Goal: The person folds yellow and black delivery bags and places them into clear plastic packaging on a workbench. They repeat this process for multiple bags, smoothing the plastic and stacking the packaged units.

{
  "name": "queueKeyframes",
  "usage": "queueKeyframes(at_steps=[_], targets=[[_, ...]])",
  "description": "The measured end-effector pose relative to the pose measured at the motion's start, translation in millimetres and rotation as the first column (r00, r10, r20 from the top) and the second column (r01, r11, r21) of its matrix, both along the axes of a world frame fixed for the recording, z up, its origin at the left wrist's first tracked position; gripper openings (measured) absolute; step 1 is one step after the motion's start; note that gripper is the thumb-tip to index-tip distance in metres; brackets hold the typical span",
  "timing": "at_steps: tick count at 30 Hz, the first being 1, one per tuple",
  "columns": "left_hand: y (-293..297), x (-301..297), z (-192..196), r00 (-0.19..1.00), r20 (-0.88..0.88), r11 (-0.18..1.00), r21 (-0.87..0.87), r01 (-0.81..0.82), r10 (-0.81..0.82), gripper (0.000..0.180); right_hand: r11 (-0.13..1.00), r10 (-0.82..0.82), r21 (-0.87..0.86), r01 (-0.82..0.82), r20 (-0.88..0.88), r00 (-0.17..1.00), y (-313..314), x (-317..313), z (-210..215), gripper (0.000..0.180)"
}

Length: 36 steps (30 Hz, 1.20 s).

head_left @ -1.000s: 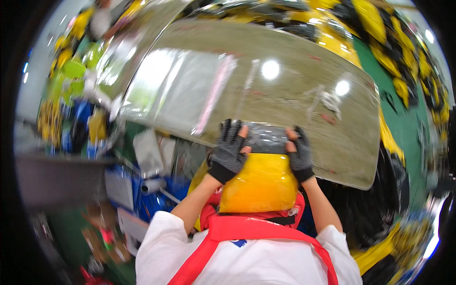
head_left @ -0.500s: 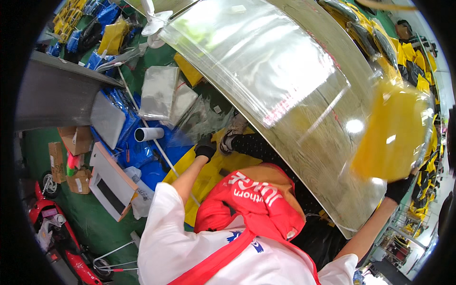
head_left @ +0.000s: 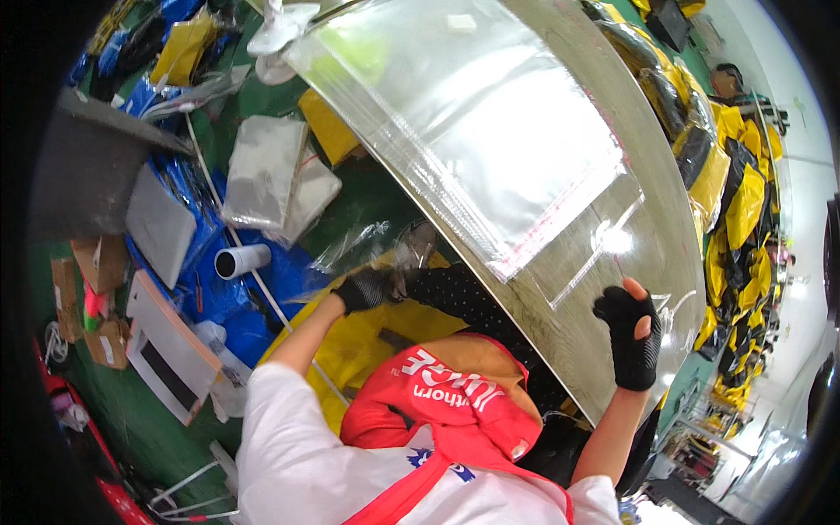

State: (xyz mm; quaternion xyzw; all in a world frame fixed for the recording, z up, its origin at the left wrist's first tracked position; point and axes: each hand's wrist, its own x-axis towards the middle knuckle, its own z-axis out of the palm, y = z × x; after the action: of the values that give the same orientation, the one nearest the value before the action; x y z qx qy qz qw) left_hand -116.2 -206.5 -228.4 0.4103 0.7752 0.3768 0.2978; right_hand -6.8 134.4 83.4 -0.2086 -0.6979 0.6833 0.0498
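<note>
My right hand (head_left: 630, 337), in a black glove with bare fingertips, is over the right part of the wood-grain table (head_left: 560, 328). Its fingers are loosely bent and apart, with nothing visible in them. A crumpled bit of clear film (head_left: 675, 308) shows just beside it. On the table lies a stack of clear plastic bags (head_left: 525, 149). Down left of the table edge, my gloved left hand (head_left: 363, 290) reaches among loose clear plastic (head_left: 354, 249), close to a shoe (head_left: 415, 245). Blur hides its fingertips, so I cannot make out whether it grips the plastic.
Yellow sheeting (head_left: 324, 350) spreads beneath my left arm. Packs of clear bags (head_left: 267, 166), a white tube (head_left: 242, 261), blue plastic (head_left: 289, 262) and cardboard boxes (head_left: 109, 341) crowd the floor at left. Yellow and black packages (head_left: 744, 210) are piled beyond the table's right edge.
The yellow packet that my right hand held up is gone from it. That hand has moved left over the table. My left hand has turned toward the shoe and the loose plastic.
</note>
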Motion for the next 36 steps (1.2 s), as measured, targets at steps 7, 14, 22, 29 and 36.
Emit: queueKeyframes(at_steps=[7,14,22,29,36], targets=[[-10,-64,269,0.590,0.806,0.582,0.508,-0.635,-0.060,0.027,0.745,0.618,-0.105,-0.659,-0.265,0.741,-45,-78,-43,0.125],[65,-146,275,0.587,0.698,0.171,0.573,-0.801,0.411,0.010,0.651,0.444,-0.483,-0.585,-0.383,0.810,-6,-39,-11,0.119],[97,-251,196,0.468,0.268,0.062,0.814,-0.577,0.842,0.020,0.926,0.189,-0.334,-0.178,0.002,0.982,-6,-45,-31,0.036],[68,-205,188,0.114,-0.270,0.270,0.657,-0.704,0.956,0.051,0.503,0.102,0.810,-0.301,0.290,0.952,110,-99,-50,0.020],[172,-107,250,0.534,-0.821,0.958,-0.053,0.281,-0.203,0.045,0.253,-0.056,0.874,-0.414,0.440,0.896,117,-136,-11,0.040]])
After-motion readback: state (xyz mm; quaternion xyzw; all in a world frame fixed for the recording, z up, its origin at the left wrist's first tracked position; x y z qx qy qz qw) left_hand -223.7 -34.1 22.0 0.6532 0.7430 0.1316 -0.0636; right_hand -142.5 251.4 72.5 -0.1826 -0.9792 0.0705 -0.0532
